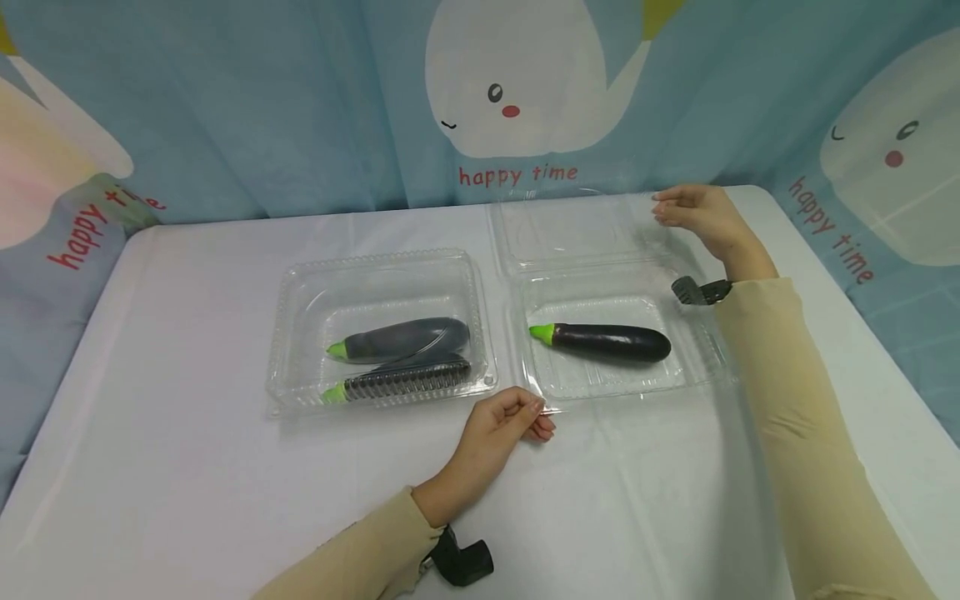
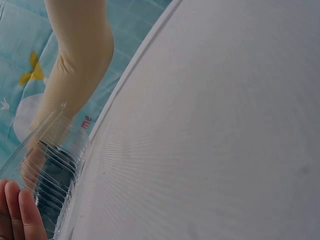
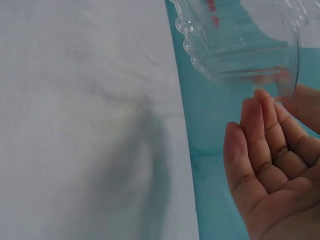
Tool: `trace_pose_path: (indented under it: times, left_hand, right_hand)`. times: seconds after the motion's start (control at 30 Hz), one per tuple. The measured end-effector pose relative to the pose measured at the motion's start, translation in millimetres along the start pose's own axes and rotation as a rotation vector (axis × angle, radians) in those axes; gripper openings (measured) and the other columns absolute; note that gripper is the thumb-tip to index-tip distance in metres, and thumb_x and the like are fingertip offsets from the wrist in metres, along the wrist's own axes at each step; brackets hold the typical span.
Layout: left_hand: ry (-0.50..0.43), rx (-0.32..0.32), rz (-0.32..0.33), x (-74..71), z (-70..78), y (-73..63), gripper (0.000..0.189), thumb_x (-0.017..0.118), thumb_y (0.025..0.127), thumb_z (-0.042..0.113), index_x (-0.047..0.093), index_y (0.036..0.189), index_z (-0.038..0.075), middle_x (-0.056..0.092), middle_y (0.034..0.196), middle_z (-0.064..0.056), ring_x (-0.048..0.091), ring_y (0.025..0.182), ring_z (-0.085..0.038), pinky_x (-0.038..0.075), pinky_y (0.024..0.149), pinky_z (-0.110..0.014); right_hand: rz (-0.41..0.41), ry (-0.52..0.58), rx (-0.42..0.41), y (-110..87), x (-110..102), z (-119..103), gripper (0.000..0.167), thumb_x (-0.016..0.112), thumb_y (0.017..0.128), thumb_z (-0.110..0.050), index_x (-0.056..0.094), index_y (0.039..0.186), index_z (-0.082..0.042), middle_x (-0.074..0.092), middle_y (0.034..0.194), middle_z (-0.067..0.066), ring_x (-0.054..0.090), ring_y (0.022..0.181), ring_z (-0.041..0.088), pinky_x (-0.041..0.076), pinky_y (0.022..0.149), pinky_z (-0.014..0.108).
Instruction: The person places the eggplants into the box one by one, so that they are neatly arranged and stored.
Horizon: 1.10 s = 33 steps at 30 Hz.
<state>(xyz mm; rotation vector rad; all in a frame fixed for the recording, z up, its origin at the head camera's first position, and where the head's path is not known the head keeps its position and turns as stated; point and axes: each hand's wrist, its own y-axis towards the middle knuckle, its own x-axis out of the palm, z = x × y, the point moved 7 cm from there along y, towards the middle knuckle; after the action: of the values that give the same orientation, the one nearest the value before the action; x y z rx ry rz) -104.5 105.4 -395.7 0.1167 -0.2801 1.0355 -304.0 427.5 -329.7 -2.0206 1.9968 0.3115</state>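
Observation:
A clear plastic clamshell box (image 1: 600, 385) lies on the table with one dark eggplant (image 1: 611, 342) inside, its green stem end pointing left. My left hand (image 1: 498, 429) pinches the near left corner of the box's base, thumb on top. At the back right, my right hand (image 1: 701, 215) holds the edge of the hinged lid (image 1: 570, 233) between thumb and fingertips. The lid stands raised at the far side of the base. In the right wrist view, the lid's corner (image 3: 240, 60) shows above the fingers of my right hand (image 3: 280, 160).
To the left stands a second clear plastic box (image 1: 300, 292), closed, with two eggplants in it, the back one (image 1: 412, 337) and the front one (image 1: 405, 382). A white cloth covers the table (image 1: 172, 400). Behind the table hangs a blue printed curtain (image 1: 285, 100).

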Motion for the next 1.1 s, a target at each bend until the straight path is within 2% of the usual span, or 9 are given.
trace_pose_path:
  times: [0.13, 0.23, 0.6, 0.9, 1.1]
  left_hand:
    - [0.0, -0.008, 0.005, -0.3, 0.7, 0.4, 0.018, 0.049, 0.096, 0.0, 0.054, 0.094, -0.017, 0.063, 0.086, -0.028, 0.063, 0.075, -0.008, 0.056, 0.075, -0.031]
    - [0.001, -0.008, 0.007, -0.6, 0.7, 0.5, 0.018, 0.049, 0.096, 0.0, 0.054, 0.093, -0.017, 0.063, 0.086, -0.027, 0.063, 0.075, -0.008, 0.056, 0.075, -0.031]
    - [0.006, -0.004, 0.02, -2.7, 3.3, -0.3, 0.016, 0.048, 0.096, -0.002, 0.054, 0.094, -0.016, 0.063, 0.088, -0.028, 0.063, 0.076, -0.009, 0.056, 0.075, -0.031]
    - [-0.002, 0.008, 0.016, -3.1, 2.7, 1.4, 0.017, 0.048, 0.096, -0.001, 0.053, 0.093, -0.017, 0.063, 0.086, -0.027, 0.063, 0.075, -0.009, 0.056, 0.075, -0.031]
    - [0.004, -0.002, 0.032, -5.8, 2.5, 1.8, 0.016, 0.049, 0.096, -0.001, 0.054, 0.093, -0.016, 0.063, 0.086, -0.027, 0.063, 0.075, -0.009, 0.056, 0.075, -0.032]
  right_hand:
    - [0.029, -0.001, 0.007, -0.4, -4.9, -2.2, 0.016, 0.064, 0.089, -0.004, 0.063, 0.105, -0.006, 0.065, 0.089, -0.009, 0.062, 0.079, 0.004, 0.05, 0.073, 0.014]
    - [0.041, -0.019, 0.02, -0.6, -8.2, -1.9, 0.015, 0.066, 0.088, -0.005, 0.065, 0.1, -0.013, 0.064, 0.085, -0.009, 0.062, 0.078, 0.004, 0.049, 0.072, 0.013]
    - [0.054, -0.054, -0.042, 0.3, -12.8, -10.3, 0.017, 0.066, 0.085, 0.002, 0.062, 0.102, -0.001, 0.064, 0.078, -0.009, 0.06, 0.077, 0.004, 0.045, 0.075, 0.013]
    - [0.082, -0.081, -0.056, -0.8, -13.8, -17.4, 0.013, 0.068, 0.085, 0.0, 0.065, 0.094, -0.008, 0.065, 0.077, -0.009, 0.06, 0.078, 0.005, 0.044, 0.075, 0.013]
    - [0.097, -0.07, -0.08, -1.8, -14.6, -22.4, 0.013, 0.07, 0.083, -0.002, 0.067, 0.094, -0.009, 0.066, 0.08, -0.009, 0.061, 0.08, 0.005, 0.044, 0.075, 0.013]
